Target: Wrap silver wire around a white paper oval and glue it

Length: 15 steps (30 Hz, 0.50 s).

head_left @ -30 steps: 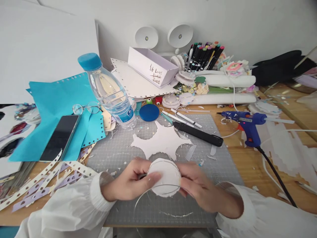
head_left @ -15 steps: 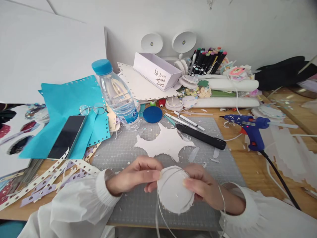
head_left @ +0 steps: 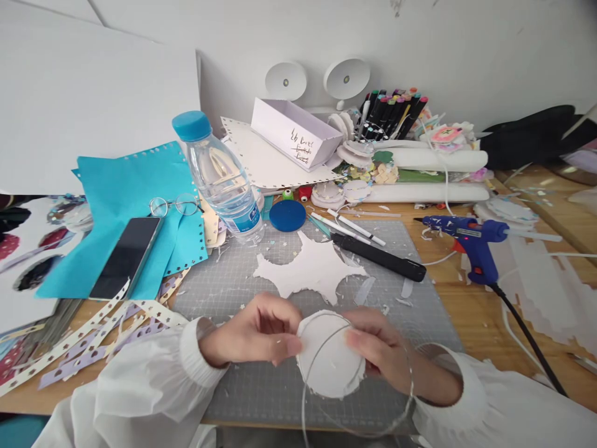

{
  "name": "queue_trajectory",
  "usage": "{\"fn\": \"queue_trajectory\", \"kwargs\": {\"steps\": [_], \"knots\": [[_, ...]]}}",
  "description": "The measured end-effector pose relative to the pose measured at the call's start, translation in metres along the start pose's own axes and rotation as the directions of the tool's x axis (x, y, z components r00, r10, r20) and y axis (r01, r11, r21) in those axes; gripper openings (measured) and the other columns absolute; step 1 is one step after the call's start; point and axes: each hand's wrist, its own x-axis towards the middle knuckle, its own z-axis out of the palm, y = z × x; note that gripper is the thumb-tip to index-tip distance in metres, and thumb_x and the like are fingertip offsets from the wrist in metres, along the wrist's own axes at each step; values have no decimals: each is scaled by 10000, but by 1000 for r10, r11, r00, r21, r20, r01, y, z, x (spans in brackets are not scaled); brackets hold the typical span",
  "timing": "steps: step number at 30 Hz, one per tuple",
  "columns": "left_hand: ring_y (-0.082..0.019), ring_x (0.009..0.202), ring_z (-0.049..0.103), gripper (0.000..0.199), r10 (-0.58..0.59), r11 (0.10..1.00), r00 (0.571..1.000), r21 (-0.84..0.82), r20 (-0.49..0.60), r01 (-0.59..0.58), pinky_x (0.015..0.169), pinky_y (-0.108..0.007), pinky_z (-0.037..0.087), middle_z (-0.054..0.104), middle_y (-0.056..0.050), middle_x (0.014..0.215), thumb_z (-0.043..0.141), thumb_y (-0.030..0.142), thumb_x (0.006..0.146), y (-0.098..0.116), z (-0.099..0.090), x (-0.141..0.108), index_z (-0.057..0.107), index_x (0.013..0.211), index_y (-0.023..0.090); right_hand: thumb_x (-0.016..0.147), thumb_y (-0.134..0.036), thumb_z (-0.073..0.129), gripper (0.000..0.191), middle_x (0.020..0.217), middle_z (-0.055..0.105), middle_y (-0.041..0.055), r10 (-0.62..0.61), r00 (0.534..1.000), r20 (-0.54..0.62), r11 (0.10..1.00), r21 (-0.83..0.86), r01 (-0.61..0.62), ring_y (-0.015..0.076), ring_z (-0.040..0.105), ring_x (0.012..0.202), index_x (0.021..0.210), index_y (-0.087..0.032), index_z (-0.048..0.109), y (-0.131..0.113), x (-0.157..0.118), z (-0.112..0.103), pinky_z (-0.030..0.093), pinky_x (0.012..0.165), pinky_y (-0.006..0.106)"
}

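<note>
A round white disc (head_left: pixel 329 370) with rough edges is held up over the grey cutting mat. A thin silvery cord (head_left: pixel 321 348) runs across its face, hangs below it and loops round to the right. Gripping the disc's right side, my right hand (head_left: pixel 380 348) has its thumb on the face and its fingers behind. At the left rim my left hand (head_left: pixel 261 333) is closed, thumb and forefinger pinching the edge. Whether cord is also caught in that pinch is hidden. Beyond the hands lies a white foam-like offcut (head_left: pixel 310 267) with curved cut-outs.
On the cutting mat (head_left: pixel 209 295) lie a black cutter (head_left: pixel 380 256), white pens and scraps. A water bottle (head_left: pixel 226 186) and blue lid (head_left: pixel 288 215) stand behind. A phone (head_left: pixel 125 258) and glasses (head_left: pixel 175 205) lie left on blue paper; a blue glue gun (head_left: pixel 471 239) with cord lies right.
The cord's line across the disc has shifted, and its loose loop now swings out below and right of the disc. My left fingers have curled in closer at the rim.
</note>
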Motion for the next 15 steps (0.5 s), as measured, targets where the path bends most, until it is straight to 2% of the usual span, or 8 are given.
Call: {"fn": "queue_trajectory", "kwargs": {"steps": [2, 4, 6, 9, 15], "knots": [[-39, 404, 329, 387, 61, 997, 997, 44, -50, -59, 410, -170, 260, 429, 45, 446, 642, 393, 832, -2, 0, 2, 509, 581, 131, 857, -576, 522, 451, 531, 308, -63, 20, 994, -105, 999, 51, -15, 59, 249, 439, 646, -184, 450, 0, 3, 0, 212, 377, 194], [-40, 422, 318, 411, 110, 991, 987, 87, -121, -99, 426, -178, 250, 407, 48, 442, 626, 369, 848, -4, -1, 3, 470, 548, 135, 848, -606, 510, 467, 543, 322, -57, -31, 987, -159, 997, 61, 41, 65, 253, 445, 648, -188, 453, 0, 5, -1, 207, 379, 201], [-42, 437, 306, 438, 144, 985, 971, 124, -190, -122, 438, -187, 234, 387, 53, 446, 622, 366, 852, -6, -2, 3, 429, 528, 141, 856, -578, 517, 443, 547, 340, -55, -87, 985, -146, 994, 49, 95, 66, 258, 447, 655, -189, 448, 0, 7, -2, 198, 388, 205], [-45, 450, 282, 456, 175, 977, 953, 162, -248, -138, 441, -198, 208, 369, 58, 460, 620, 393, 849, -8, -3, 3, 401, 533, 148, 886, -489, 529, 364, 524, 333, -69, -86, 991, -100, 996, 21, 88, 64, 245, 445, 694, -187, 465, 1, 6, -2, 194, 413, 209], [-46, 439, 273, 421, 150, 984, 957, 131, -248, -120, 433, -199, 203, 357, 61, 468, 613, 418, 850, -8, -3, 3, 458, 568, 147, 926, -454, 487, 327, 511, 350, -78, -67, 991, -112, 997, 42, 72, 61, 237, 434, 733, -191, 471, 8, 5, -5, 180, 419, 214]]}}
